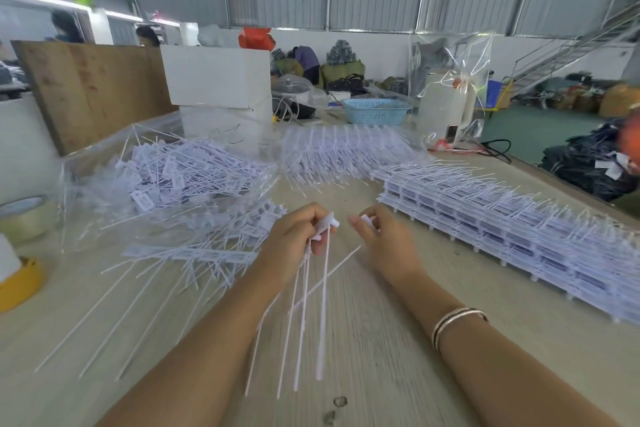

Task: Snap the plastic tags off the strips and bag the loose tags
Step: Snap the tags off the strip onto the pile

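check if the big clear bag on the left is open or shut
Open: the clear bag lies spread on the table, loose tags heaped inside it.

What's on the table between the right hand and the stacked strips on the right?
Nothing: in the head view, bare table separates the right hand from the stacked strips.

Head-worn view, forward-down over table [363, 340]

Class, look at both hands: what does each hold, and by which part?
The left hand grips several thin white plastic tags by their flat heads, tails hanging. The right hand pinches one tag's head.
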Available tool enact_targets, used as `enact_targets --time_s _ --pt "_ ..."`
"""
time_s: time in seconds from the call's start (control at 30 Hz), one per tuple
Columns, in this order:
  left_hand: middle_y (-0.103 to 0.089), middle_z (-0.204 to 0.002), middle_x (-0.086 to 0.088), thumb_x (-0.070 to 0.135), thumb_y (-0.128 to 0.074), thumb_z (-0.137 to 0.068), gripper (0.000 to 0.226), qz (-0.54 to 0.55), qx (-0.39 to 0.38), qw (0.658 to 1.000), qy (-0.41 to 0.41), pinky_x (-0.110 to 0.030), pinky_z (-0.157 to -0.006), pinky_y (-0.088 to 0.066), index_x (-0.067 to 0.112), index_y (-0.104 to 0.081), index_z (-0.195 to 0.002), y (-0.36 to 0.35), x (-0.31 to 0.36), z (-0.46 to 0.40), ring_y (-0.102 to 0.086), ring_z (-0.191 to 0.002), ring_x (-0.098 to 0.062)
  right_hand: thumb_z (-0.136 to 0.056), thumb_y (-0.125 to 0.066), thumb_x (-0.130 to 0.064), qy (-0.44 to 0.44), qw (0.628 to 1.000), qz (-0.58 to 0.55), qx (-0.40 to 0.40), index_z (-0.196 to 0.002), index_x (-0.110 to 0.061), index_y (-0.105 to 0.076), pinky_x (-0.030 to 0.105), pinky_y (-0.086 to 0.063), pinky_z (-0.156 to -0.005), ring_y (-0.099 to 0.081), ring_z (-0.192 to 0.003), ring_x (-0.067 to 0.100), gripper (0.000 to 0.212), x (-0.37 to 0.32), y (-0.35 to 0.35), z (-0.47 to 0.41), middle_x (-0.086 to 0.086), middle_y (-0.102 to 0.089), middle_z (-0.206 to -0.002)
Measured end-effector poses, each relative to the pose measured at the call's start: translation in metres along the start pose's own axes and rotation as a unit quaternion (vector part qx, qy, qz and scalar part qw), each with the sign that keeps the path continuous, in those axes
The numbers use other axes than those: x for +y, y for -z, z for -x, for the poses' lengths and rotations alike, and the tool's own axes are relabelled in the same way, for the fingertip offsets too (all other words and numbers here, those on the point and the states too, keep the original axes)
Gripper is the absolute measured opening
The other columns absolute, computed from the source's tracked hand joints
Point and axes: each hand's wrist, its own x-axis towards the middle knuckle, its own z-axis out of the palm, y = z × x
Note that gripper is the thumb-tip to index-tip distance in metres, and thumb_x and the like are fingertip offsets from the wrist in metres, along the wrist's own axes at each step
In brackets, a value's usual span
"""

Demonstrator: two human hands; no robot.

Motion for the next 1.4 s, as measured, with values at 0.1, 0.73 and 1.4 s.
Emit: enact_targets --time_s 0.1,0.73,1.4 --pt "-0.061 -0.064 0.010 0.014 -0.045 -0.078 0.021 -0.049 -0.010 0.999 0.007 -0.026 -0.062 -0.043 0.022 -0.062 -0.088 -0.009 0.000 0.004 -0.050 -0.059 -0.012 -0.093 -0.042 -0.052 -0.062 0.991 -0.118 0.018 -0.119 -0.020 -0.049 0.032 -0.044 -0.083 -0.058 -0.094 0.017 0.042 0.003 -0.001 0.002 -0.001 -0.057 -0.110" --pt "-0.038 -0.049 0.006 0.026 -0.045 -0.096 0.043 -0.331 -0.023 0.943 0.026 -0.030 -0.053 -0.029 0.024 -0.037 -0.054 -0.007 -0.001 0.005 -0.036 -0.048 -0.012 -0.093 -0.055 -0.011 0.046 0.938 -0.261 -0.222 -0.063 -0.019 -0.062 0.010 -0.041 -0.068 -0.053 -0.063 0.003 0.032 -0.022 0.012 0.027 -0.011 -0.060 -0.060" --pt "-0.056 -0.059 0.014 0.041 -0.043 -0.097 0.040 -0.071 0.098 0.987 0.107 -0.009 -0.055 -0.042 0.018 -0.053 -0.066 0.011 0.002 -0.001 -0.053 -0.056 0.003 -0.095 -0.053 -0.020 0.102 0.952 -0.283 -0.053 -0.076 -0.008 -0.058 0.016 -0.036 -0.065 -0.043 -0.064 0.008 0.023 -0.024 0.014 0.032 0.003 -0.047 -0.068"
